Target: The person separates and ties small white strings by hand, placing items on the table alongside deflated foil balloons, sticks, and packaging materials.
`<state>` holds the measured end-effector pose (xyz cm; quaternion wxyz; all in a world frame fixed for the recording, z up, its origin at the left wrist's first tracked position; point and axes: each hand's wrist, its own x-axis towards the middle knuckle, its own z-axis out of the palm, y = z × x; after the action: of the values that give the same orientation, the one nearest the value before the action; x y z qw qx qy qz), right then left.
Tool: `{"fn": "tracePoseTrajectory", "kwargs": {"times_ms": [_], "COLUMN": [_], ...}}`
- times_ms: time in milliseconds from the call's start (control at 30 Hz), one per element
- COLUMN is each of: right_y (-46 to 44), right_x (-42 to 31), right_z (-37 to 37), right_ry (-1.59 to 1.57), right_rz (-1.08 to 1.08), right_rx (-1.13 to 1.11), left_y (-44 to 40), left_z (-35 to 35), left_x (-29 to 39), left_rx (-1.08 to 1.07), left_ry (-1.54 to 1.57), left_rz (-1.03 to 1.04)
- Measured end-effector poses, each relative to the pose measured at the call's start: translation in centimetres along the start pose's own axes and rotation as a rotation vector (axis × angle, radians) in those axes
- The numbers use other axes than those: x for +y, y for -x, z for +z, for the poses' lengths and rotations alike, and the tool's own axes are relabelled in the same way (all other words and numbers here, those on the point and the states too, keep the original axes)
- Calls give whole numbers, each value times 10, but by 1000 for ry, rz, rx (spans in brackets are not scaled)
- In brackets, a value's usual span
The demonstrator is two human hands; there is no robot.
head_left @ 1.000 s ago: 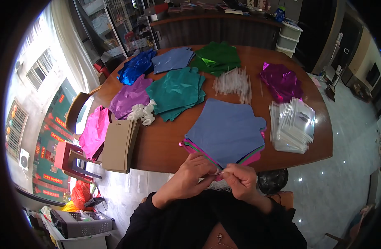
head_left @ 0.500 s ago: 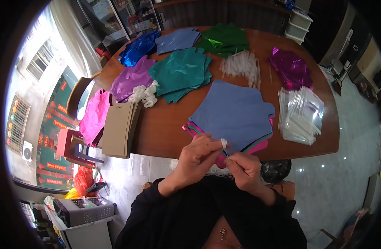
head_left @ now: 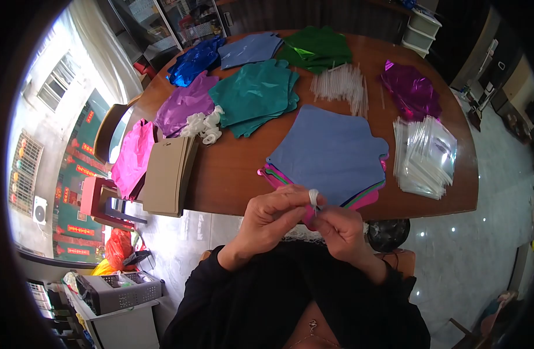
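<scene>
Fingers bent and pinched, my left hand (head_left: 270, 216) is at the table's front edge. A small white coil (head_left: 314, 198), like wound ribbon, sits around its index fingertip. Close beside it, my right hand (head_left: 340, 231) is closed in a pinch. What it grips under the coil is thin and too small to make out. Just beyond both hands lies a stack of flat foil sheets shaped like uninflated balloons, with a dull blue sheet (head_left: 331, 151) on top. Pink (head_left: 365, 200) and green edges stick out below it, and my hands hide its near tip.
White coils (head_left: 202, 124) lie left of the stack, beside brown cardboard sheets (head_left: 164, 174). Clear plastic packets (head_left: 427, 157) are at the right, thin clear sticks (head_left: 340, 84) behind. Teal (head_left: 255, 96), purple (head_left: 185, 104), green (head_left: 316, 47) and magenta (head_left: 409, 90) foil piles surround them on the wooden table (head_left: 232, 180).
The white coil shows more fully upright on my left index finger. My right hand has moved slightly toward it. The view has tilted a little, shifting the table upward.
</scene>
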<state>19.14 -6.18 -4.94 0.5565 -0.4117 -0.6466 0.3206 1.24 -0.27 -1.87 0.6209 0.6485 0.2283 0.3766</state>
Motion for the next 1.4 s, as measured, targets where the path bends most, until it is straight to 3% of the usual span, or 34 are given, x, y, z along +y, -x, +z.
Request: {"fn": "tracePoseTrajectory", "kwargs": {"times_ms": [67, 200, 233, 367, 400, 533, 733, 867, 1067, 1200, 1400], "right_y": [0, -1, -2, -3, -2, 1, -2, -1, -1, -4, -12], "right_x": [-3, -12, -12, -7, -6, 0, -6, -15, -8, -8, -3], "right_z": [-1, -10, -11, -10, -9, 0, 4, 8, 16, 12, 6], "right_ry": [10, 127, 127, 73, 72, -115, -305, -257, -32, 217, 513], "right_rz": [-11, -108, -108, 0, -1, 209, 288, 253, 189, -73, -343], "right_rx": [-43, -19, -19, 105, 102, 216, 205, -31, -39, 87, 210], "left_y": [-1, -5, -3, 6, 6, 3, -2, 0, 2, 7, 10], "left_z": [-1, -6, -6, -4, -5, -7, -7, -3, 2, -2, -4], "left_x": [0, -1, -2, -5, -5, -6, -14, -15, -15, -16, -6], "left_rx": [59, -92, -91, -76, -72, 56, 83, 264, 338, 212, 19], "left_ry": [-45, -698, -697, -212, -212, 563, 714, 597, 375, -246, -561], "left_rz": [-14, 210, 209, -72, -72, -199, -95, -115, -121, 30, 113]}}
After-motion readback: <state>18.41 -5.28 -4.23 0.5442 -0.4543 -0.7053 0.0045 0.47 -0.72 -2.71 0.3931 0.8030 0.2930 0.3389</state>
